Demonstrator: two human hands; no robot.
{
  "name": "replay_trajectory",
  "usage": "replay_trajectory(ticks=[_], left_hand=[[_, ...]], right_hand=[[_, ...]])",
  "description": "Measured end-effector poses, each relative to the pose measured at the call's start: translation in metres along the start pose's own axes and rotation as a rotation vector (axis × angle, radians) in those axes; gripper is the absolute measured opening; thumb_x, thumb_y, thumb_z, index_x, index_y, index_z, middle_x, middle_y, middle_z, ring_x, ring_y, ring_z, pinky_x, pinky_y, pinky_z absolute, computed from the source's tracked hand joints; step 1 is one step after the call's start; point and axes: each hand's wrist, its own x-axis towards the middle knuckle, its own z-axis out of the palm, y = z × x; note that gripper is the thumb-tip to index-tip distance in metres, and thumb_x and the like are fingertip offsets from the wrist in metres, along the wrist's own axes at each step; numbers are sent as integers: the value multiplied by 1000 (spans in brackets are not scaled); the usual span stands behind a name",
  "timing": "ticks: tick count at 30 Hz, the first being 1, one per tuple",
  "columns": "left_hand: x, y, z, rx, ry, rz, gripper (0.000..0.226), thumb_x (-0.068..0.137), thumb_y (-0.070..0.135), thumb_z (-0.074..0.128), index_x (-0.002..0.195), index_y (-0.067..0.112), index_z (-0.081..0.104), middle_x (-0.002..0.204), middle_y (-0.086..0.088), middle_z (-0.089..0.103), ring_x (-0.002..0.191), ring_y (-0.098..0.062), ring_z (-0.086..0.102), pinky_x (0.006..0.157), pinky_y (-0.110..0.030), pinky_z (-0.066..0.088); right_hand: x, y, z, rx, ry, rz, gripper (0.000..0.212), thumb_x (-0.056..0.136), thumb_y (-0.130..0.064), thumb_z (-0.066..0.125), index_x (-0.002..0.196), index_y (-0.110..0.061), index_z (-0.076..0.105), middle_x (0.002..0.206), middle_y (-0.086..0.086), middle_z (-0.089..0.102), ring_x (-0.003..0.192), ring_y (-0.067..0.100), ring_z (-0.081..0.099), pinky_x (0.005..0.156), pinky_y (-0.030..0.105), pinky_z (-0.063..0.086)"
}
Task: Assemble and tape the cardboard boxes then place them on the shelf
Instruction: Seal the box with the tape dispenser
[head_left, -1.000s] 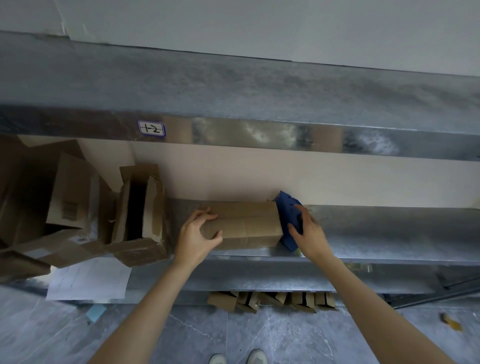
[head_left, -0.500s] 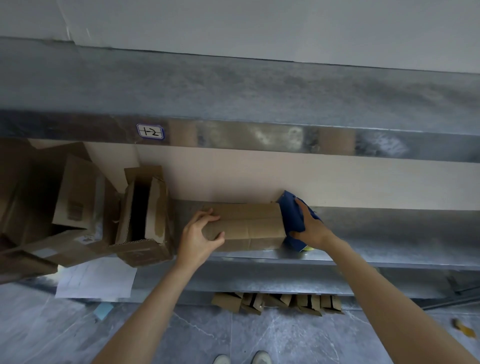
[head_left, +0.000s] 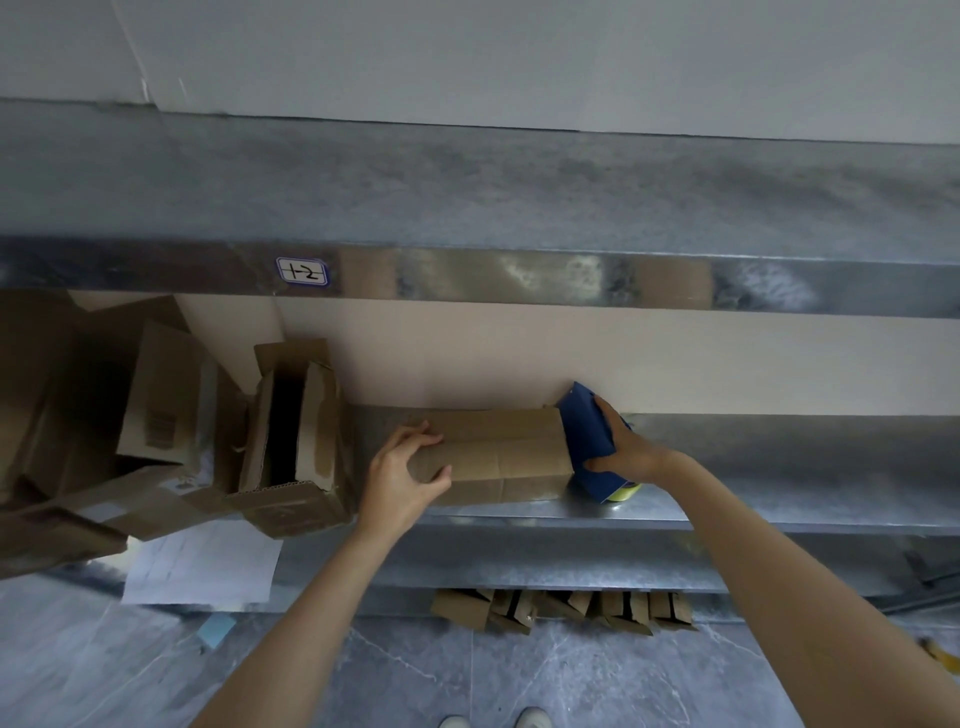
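Progress: one cardboard box (head_left: 493, 457) is lying lengthwise on the shelf (head_left: 779, 467), near its front edge and left of centre. It is standing formed, with its top flaps closed along a centre seam. The left hand (head_left: 405, 478) is gripping the box's left end, fingers curled over the top and thumb on the front face. The right hand (head_left: 623, 452) is wrapping around a blue tape dispenser (head_left: 587, 441) and pressing it against the box's right end. Taping appears to be under way at that end. Whether tape is already lying on the seam cannot be told.

Outstanding, in my judgement: finishing the tape run, then settling this box in place. A row of folded boxes (head_left: 561, 608) is waiting on the floor (head_left: 571, 675) under the shelf's front edge.

Surface: the shelf is bare galvanised metal. Open cartons (head_left: 296, 431) are crowding its left end, one overhanging the front edge, and a paper sheet (head_left: 202, 566) is hanging below them.

Room: an upper shelf (head_left: 519, 197) is running above, carrying a handwritten label (head_left: 303, 271) on its front edge. A pale wall (head_left: 623, 353) is backing the unit. The floor is grey veined tile.
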Motion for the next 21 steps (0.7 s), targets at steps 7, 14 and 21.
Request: replay_trajectory(ticks=[7,14,21], left_hand=[[0,0,0,-11,5,5,33,77,16,82,109,14,73,121,6,59,116,-4,55,96,0,31],[-1,-1,1,-25,9,3,33,78,16,81,110,15,72,122,5,59,119,-5,54,99,-5,33],[-1,-3,-1,-57,8,10,36,79,16,81,113,18,72,126,7,58,120,-6,53,104,-22,39]], right_hand=[[-5,1,5,2,21,-31,108,86,-8,71,155,-32,-9,163,5,3,145,35,20,104,39,37],[-16,-4,21,-83,229,-74,94,88,-6,67,156,-26,4,143,10,45,106,29,57,89,43,52],[-32,-11,13,-222,264,-61,92,91,-4,61,154,-38,5,112,23,62,87,36,64,74,47,58]])
